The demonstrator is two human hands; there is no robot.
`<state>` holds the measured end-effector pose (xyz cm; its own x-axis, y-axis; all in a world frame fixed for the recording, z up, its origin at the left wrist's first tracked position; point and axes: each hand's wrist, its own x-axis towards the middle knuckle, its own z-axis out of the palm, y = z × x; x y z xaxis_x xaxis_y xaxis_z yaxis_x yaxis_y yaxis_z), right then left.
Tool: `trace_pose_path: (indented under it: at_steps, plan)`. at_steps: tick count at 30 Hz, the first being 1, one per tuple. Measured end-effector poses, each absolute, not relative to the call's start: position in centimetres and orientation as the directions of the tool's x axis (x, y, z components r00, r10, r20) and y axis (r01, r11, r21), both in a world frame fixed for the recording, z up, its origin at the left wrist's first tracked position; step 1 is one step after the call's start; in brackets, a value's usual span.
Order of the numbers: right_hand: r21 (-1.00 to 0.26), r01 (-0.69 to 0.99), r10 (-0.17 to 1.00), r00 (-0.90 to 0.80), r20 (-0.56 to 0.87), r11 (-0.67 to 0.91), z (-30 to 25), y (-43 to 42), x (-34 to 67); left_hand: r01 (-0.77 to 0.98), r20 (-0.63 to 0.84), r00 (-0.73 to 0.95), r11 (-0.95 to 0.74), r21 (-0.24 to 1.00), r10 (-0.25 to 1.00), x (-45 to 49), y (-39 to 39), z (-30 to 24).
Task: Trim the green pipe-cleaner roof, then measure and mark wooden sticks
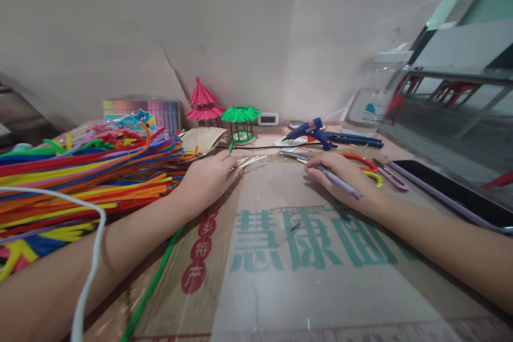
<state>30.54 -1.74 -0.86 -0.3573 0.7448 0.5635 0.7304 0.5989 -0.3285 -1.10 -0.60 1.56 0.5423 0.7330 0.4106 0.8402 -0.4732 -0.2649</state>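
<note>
My right hand (339,175) is closed around a light purple pen (340,184), whose end sticks out toward the lower right. Next to that hand lie scissors with red and yellow handles (372,177), partly covered by it; their blades show beyond the fingers. On the left, my left hand (212,180) rests low with its fingers curled in. Several thin pale sticks (254,160) lie right at its fingertips. Whatever is between those fingers is hidden. A clear sheet (288,288) covers printed cardboard between my arms.
Bundles of coloured pipe cleaners (80,171) fill the left side, with a white cable (100,224) crossing my forearm. Behind stand a pink roofed model (203,101), a green one (241,117), a small clock (267,118) and a blue glue gun (308,132). A phone (449,189) and bottle (372,96) are right.
</note>
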Motion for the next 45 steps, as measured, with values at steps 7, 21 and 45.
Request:
trace_pose_path:
  at_steps: [7, 21, 45]
  plan:
    - [-0.244, 0.654, 0.603, -0.402, 0.689, 0.716, 0.2, -5.0, 28.8, 0.66, 0.458, 0.672, -0.751, -0.014, 0.582, 1.2, -4.8, 1.8]
    - [-0.209, 0.575, 0.58, -0.598, 0.553, 0.791, 0.7, -6.1, 28.2, 0.544, 0.494, 0.645, -0.804, 0.239, 0.584, 1.6, -6.2, 1.7]
    - [-0.208, 0.558, 0.568, -0.612, 0.55, 0.803, 0.4, -6.3, 28.2, 0.525, 0.482, 0.653, -0.808, 0.267, 0.584, 1.6, -6.5, 1.8]
